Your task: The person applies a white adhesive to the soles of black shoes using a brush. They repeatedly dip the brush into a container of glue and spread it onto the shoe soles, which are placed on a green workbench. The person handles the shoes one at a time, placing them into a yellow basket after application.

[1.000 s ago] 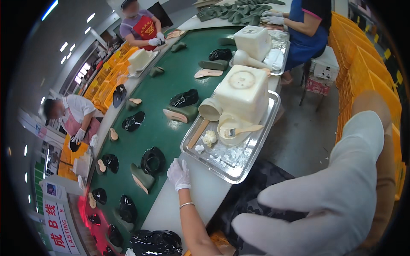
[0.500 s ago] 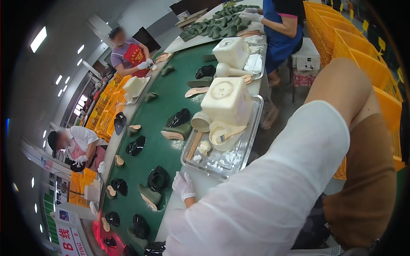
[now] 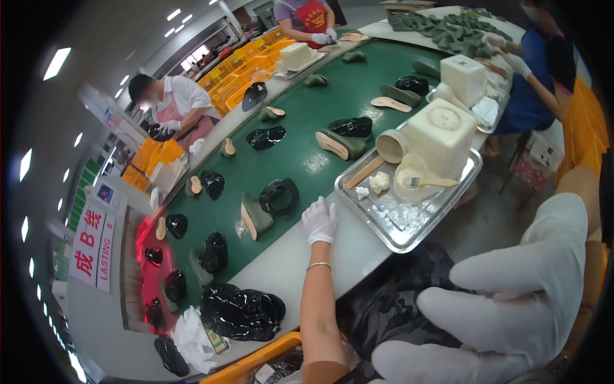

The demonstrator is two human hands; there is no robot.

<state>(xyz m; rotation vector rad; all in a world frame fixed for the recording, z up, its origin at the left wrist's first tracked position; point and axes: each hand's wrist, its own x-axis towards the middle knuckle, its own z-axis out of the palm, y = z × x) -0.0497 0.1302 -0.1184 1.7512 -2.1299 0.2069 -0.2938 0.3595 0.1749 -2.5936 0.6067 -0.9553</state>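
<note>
My left hand [image 3: 320,222], in a white glove, lies on the pale table edge beside the green belt. Its fingers look stretched out, with nothing in them. On the belt nearest to it, a black glossy shoe upper [image 3: 279,196] lies next to a green shoe last [image 3: 256,216] with a tan insole. Very close to the camera at the lower right, my gloved right hand [image 3: 511,301] is open, fingers apart and holding nothing visible. Between the hands and further off, a metal tray [image 3: 409,238] bears a cream glue tub [image 3: 441,137] and a brush [image 3: 435,183].
More uppers, lasts and insoles are spread along the green belt [image 3: 307,173]. A pile of black uppers [image 3: 243,312] lies near the front edge by a white cloth [image 3: 192,339]. Co-workers stand across the belt and sit at the right. A yellow crate [image 3: 256,361] is below the table.
The view has swung toward the right. My right hand has come into sight, spread near the camera, where a sleeve and arm filled the picture. My left hand stays at the table edge.
</note>
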